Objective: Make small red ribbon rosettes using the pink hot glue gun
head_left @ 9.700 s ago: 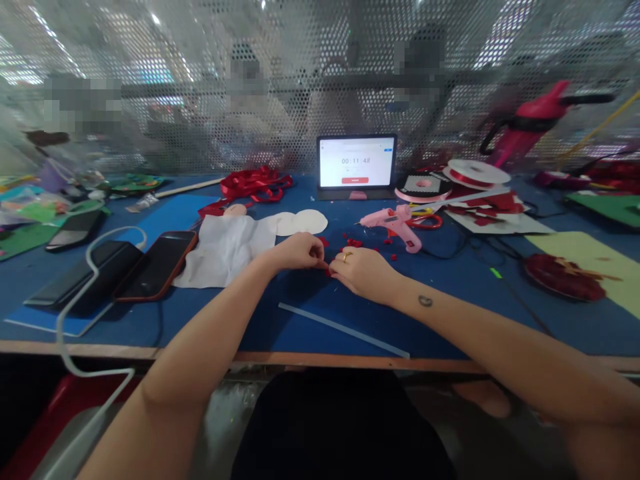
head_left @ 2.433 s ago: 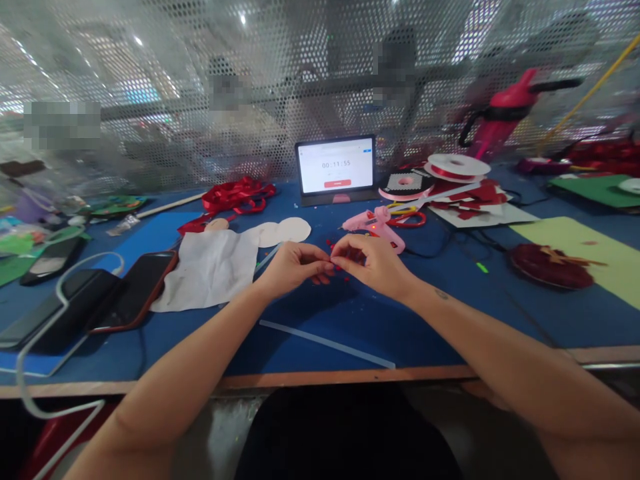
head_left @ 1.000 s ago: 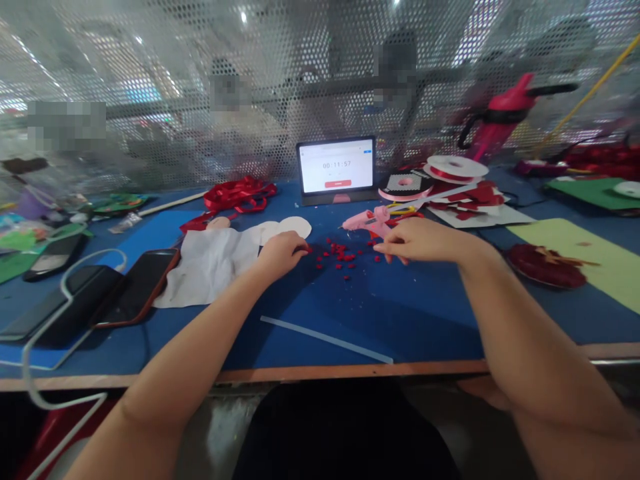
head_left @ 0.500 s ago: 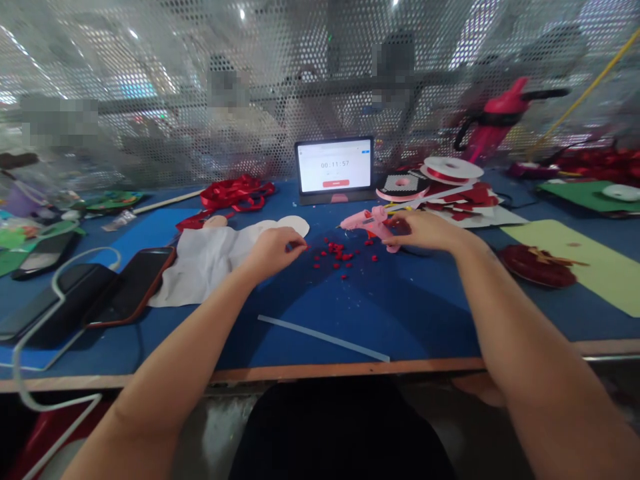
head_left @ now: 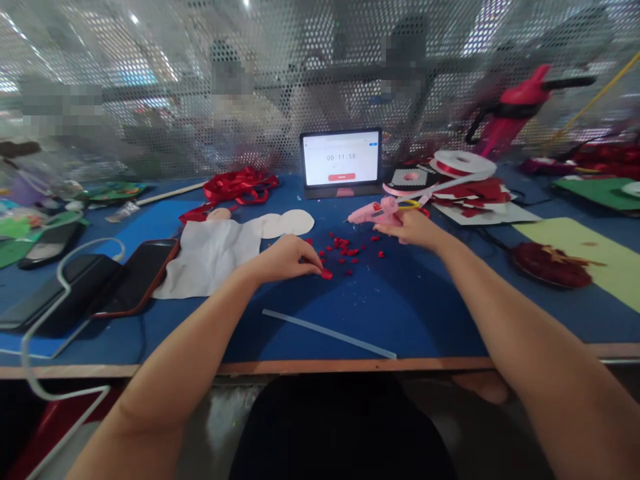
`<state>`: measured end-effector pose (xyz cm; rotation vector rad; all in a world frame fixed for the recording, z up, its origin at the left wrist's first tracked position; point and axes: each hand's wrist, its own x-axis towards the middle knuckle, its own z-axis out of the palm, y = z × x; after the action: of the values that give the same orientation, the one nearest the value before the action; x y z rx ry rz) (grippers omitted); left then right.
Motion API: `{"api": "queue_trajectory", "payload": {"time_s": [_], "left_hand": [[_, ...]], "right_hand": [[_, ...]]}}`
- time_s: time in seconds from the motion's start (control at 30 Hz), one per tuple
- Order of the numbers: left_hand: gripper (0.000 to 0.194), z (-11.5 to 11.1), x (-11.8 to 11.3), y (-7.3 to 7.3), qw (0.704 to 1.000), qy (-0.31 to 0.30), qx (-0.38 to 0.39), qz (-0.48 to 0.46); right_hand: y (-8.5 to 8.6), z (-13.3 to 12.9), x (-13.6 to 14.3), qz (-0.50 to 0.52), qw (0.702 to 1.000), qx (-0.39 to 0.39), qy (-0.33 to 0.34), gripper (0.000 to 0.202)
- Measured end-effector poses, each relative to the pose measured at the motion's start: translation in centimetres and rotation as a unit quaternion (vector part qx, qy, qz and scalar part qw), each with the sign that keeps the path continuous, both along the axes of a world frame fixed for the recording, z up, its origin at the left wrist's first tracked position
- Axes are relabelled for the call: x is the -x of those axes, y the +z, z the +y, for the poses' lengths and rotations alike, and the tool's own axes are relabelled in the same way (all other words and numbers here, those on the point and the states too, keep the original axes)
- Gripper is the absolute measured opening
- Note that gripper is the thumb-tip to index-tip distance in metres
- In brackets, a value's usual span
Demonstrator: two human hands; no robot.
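Observation:
My right hand [head_left: 413, 228] is wrapped round a pink glue gun [head_left: 373, 212], whose nozzle points left above the blue tabletop. My left hand [head_left: 293, 258] is closed in a pinch, with a small red piece [head_left: 326, 273] at the fingertips. Just beyond and to the right of that hand lie several tiny red bits [head_left: 344, 245], scattered over the table. Behind the left hand are white rounded cutouts [head_left: 286, 224] and a crumpled white cloth [head_left: 220, 250]. A translucent glue stick [head_left: 327, 332] rests near the front edge.
A tablet showing a timer [head_left: 342, 160] stands at the back. Ribbon spools [head_left: 463, 164] and red scraps are at right, near a dark red oval object [head_left: 550, 265]. Red ribbon [head_left: 240, 185] lies back left. A phone [head_left: 137, 277] and white cable [head_left: 63, 287] occupy the left side.
My left hand has moved slightly right and toward me, and a larger red piece now shows at its fingertips. The glue gun has shifted a little up in view, still held.

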<state>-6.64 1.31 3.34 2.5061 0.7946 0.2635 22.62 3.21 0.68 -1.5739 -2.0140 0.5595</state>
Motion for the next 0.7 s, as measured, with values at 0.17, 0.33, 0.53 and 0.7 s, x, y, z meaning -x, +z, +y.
{"api": "queue_trajectory", "payload": {"time_s": [0.17, 0.33, 0.53, 0.7], "left_hand": [[0.014, 0.7, 0.5, 0.0, 0.996, 0.071, -0.040, 0.021], [0.017, 0.8, 0.5, -0.6, 0.997, 0.071, -0.033, 0.028], [0.019, 0.9, 0.3, -1.5, 0.997, 0.070, -0.015, 0.019], [0.019, 1.1, 0.2, -1.6, 0.998, 0.058, -0.015, 0.037]], "right_hand": [[2.7, -1.9, -0.9, 0.133, 0.989, -0.009, 0.071, 0.039], [3.7, -3.2, -0.4, 0.067, 0.989, 0.043, 0.125, 0.038], [3.1, -3.8, 1.9, -0.076, 0.983, -0.022, 0.167, 0.039], [3.1, -4.3, 3.0, -0.117, 0.968, -0.066, 0.212, 0.041]]}}
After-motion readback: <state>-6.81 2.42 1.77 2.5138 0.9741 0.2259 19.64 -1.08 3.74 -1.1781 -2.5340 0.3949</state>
